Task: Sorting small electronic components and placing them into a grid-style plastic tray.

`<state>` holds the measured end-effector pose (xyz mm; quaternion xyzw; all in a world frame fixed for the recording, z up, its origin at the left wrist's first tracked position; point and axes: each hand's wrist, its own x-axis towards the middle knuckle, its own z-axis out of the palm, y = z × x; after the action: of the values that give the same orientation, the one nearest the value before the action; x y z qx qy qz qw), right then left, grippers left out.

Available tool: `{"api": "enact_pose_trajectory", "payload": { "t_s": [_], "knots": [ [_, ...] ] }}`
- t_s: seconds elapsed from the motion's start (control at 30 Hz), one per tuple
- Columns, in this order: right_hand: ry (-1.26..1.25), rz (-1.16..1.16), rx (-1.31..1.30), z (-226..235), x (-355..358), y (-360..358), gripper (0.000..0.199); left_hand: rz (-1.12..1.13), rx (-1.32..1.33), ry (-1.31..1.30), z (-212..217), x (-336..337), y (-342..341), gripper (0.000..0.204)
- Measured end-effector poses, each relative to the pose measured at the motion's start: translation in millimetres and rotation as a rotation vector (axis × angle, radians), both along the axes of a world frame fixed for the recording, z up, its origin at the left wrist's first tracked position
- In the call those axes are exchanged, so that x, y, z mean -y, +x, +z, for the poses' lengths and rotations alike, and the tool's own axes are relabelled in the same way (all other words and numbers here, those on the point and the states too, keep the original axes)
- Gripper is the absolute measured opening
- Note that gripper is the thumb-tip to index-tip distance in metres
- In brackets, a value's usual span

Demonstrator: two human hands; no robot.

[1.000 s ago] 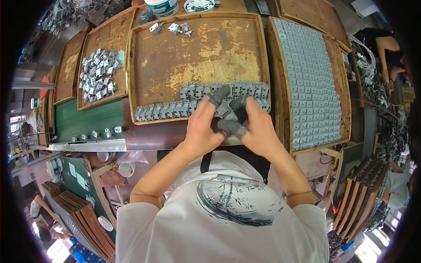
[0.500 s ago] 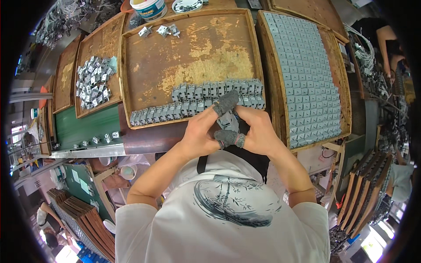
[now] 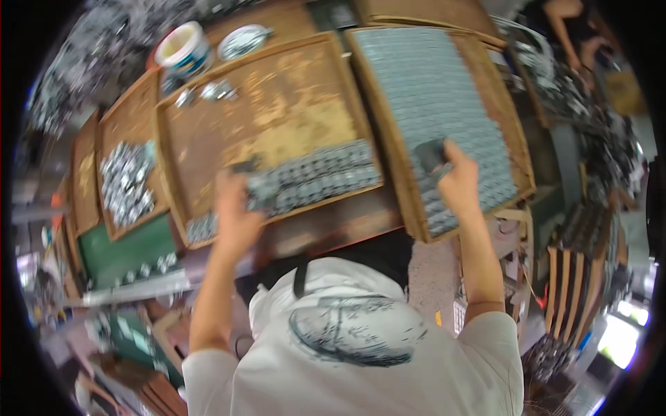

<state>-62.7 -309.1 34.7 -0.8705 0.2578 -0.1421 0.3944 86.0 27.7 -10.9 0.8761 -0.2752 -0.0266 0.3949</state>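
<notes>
Parting, formerly together: left hand (image 3: pixel 236 209) at grey blocks (image 3: pixel 319 173), right hand (image 3: pixel 459 183) over right-side tray (image 3: pixel 479 69); work apparently now split; fingers of both blurred, cannot tell whether spread or pinching.

And there, along the far side, a white-and-blue bucket (image 3: pixel 193 62) is seen beside a shallow white dish (image 3: pixel 223 48); rightward, wooden trays (image 3: pixel 557 298) are stacked, a co-worker's arm (image 3: pixel 563 33) glimpsed beyond.

Two hands (image 3: pixel 239 216), one bucket (image 3: pixel 191 61), one bowl (image 3: pixel 222 48)
At least four trays (image 3: pixel 208 132); two rows of blocks (image 3: pixel 326 161) in the middle one, the blocks too blurred to count.
</notes>
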Motion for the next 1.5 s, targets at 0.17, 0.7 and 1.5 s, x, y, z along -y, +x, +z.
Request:
{"api": "enact_pose_trajectory", "payload": {
  "t_s": [0.17,0.7,1.5],
  "knots": [
    [-0.192,-0.59,0.094,-16.9,163.6,-51.1,0.026,0.181,-0.456,-0.005,-25.3,-85.7,72.5,0.05],
    [0.102,-0.28,-0.073,-111.5,339.2,-65.3,0.044,-0.165,-0.265,0.188,-44.9,-83.9,79.6,0.059],
    [0.579,0.014,0.372,-30.1,-37.7,35.4,0.03,1.105,-0.443,-0.69,-79.7,-336.9,15.8,0.037]
  ]
}}
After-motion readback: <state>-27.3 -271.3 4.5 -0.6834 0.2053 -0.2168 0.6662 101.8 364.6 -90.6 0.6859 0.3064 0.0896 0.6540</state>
